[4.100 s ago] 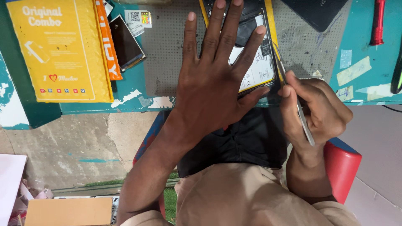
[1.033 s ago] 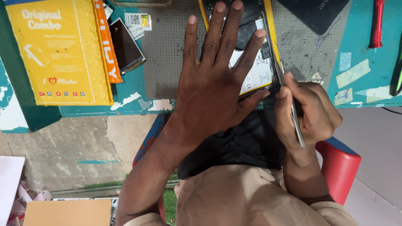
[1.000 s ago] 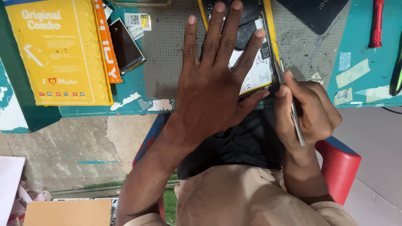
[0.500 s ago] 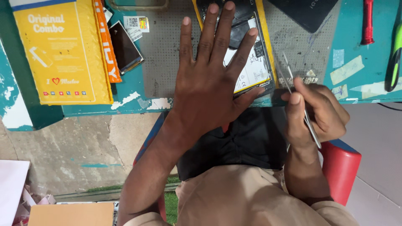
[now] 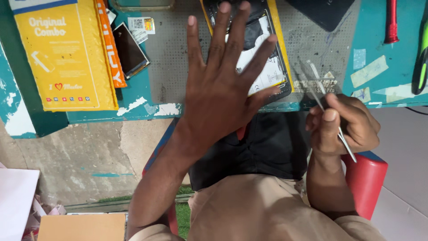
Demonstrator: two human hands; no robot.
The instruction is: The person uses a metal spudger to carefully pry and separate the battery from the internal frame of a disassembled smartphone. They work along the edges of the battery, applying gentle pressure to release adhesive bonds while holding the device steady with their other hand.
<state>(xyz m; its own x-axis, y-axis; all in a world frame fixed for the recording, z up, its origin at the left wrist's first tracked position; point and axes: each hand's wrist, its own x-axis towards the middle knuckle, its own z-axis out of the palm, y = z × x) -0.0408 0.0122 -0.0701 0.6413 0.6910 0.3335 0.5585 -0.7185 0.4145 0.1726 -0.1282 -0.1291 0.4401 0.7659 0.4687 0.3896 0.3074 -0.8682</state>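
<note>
Fingers spread wide, the left hand (image 5: 220,89) presses flat on an opened phone (image 5: 261,53) lying on a grey perforated mat (image 5: 174,62). The phone's long axis runs away from the person, tilted slightly leftward at its far end, which the top of the frame cuts off. Its yellow-edged frame and a white inner panel show between the fingers; the hand hides much of the rest, and the small parts inside are hard to make out.

Right of the phone, near the mat's front edge, the right hand (image 5: 341,127) is closed around thin metal tweezers (image 5: 330,111), tips pointing up and left over the mat, just clear of the phone.

Left of the phone lie a smaller dark handset (image 5: 129,51) and a yellow padded envelope (image 5: 62,58) on the chipped teal table (image 5: 133,105). Far right of it, a red-handled tool (image 5: 391,22) and a green-handled tool (image 5: 420,62) are both cropped.
</note>
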